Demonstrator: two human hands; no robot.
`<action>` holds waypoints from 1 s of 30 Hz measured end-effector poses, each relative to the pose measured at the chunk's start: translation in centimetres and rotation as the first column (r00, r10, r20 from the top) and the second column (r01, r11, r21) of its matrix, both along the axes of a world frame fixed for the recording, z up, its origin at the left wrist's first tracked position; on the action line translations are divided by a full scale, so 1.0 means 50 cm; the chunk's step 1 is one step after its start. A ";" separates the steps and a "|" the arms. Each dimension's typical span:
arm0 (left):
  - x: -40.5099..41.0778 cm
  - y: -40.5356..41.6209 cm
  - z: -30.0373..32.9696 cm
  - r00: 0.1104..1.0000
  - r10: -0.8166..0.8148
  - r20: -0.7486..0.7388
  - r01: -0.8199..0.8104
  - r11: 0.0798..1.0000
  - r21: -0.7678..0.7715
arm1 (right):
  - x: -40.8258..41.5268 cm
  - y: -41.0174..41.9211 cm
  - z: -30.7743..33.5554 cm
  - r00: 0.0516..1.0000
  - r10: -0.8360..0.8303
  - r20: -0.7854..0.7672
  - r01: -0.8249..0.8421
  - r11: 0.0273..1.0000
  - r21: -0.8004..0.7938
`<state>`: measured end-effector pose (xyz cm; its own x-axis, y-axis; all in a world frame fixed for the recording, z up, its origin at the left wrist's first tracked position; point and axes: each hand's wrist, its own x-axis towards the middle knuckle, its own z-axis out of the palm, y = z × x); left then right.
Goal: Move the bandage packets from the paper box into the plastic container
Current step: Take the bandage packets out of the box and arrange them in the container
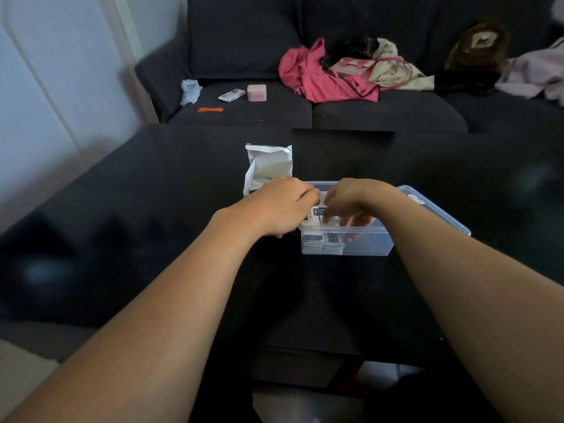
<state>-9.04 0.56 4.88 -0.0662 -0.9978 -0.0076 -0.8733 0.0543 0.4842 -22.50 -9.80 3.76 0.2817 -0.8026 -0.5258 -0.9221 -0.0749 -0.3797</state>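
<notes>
Both hands are down in the plastic container (366, 242), seating a bunch of bandage packets (320, 239) at its 9 o'clock end. The left hand (280, 206) pinches the stack, and the right hand (351, 203) has its fingers curled onto it. I'd square the stack flat before letting go. The paper box (268, 166) sits at 11 o'clock on a black table (152, 209), with a dark sofa (244, 41) behind.

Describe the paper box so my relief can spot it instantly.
On the black table before the dark sofa, the paper box stands just behind the left hand. It is white card with torn-open flaps, unlike the clear plastic container beside it.
</notes>
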 end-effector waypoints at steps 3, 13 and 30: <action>0.000 0.001 -0.001 1.000 -0.004 -0.010 0.004 1.000 0.001 | 0.001 0.003 -0.002 1.000 0.019 -0.012 -0.019 1.000 -0.006; 0.007 -0.004 -0.007 1.000 -0.006 -0.006 0.006 1.000 -0.021 | 0.001 0.014 0.006 0.993 0.100 -0.060 -0.101 0.995 -0.009; 0.010 -0.007 -0.011 1.000 0.002 0.005 -0.002 1.000 -0.021 | 0.002 0.025 0.016 0.987 0.162 0.018 -0.162 0.976 0.146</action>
